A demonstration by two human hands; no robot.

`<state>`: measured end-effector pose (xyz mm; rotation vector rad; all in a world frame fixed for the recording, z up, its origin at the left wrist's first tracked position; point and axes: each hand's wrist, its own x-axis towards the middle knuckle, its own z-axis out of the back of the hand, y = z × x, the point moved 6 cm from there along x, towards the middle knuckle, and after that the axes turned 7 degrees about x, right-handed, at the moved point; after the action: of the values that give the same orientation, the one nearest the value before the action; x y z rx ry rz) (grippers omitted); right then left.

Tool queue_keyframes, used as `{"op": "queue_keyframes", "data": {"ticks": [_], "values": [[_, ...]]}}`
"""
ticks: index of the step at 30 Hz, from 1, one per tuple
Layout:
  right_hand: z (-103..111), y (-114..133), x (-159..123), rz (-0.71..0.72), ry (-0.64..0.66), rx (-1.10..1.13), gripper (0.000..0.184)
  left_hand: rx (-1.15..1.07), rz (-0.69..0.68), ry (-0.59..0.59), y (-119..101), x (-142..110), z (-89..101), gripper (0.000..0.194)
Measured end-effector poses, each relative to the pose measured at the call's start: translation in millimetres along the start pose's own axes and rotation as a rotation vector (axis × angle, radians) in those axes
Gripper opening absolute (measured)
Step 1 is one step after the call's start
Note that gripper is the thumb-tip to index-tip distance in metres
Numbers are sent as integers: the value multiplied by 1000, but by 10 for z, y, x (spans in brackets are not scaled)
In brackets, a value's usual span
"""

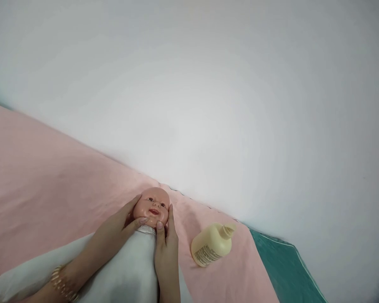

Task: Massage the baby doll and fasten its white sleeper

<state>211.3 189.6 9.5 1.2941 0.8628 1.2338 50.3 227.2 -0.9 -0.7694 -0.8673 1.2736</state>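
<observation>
A baby doll (152, 206) with a bald head and painted features lies face up, its body under or in white cloth (126, 269). My left hand (128, 221) cups one side of the doll's head, thumb resting on the chin. On the other side, my right hand (167, 242) is pressed along the cheek, its thumb also at the chin. Both hands hold the head between them. To the right of my right hand stands a pale yellow pump bottle (211, 245) with printed text on its side. The backs of the fingers are partly hidden behind the head.
A pink cloth (50, 168) covers the surface under the doll and bottle. At the right, a green cloth or mat (281, 265) shows beyond the pink edge. A plain white wall (189, 92) rises directly behind the doll's head. A beaded bracelet (62, 284) circles my left wrist.
</observation>
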Motion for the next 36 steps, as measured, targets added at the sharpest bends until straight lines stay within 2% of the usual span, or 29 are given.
{"op": "queue_keyframes", "data": {"ticks": [5,10,17,23,27,32,36], "values": [[6,-32,9,-6,-2,3,60,42,-26,-52,122,26,-72,62],[5,-35,5,-36,-3,24,65,6,-12,-57,183,42,-104,61],[-3,-8,1,-71,-9,22,65,30,13,-21,54,0,-17,62],[-50,35,-24,-35,27,76,76,-24,-14,26,49,-2,-48,73],[-50,53,-34,-18,8,70,74,-80,-33,33,56,2,-66,75],[-45,53,-27,-7,21,55,69,-28,4,37,13,-22,-30,69],[-31,25,-16,-13,22,14,64,40,-34,-23,22,-19,-12,64]]}}
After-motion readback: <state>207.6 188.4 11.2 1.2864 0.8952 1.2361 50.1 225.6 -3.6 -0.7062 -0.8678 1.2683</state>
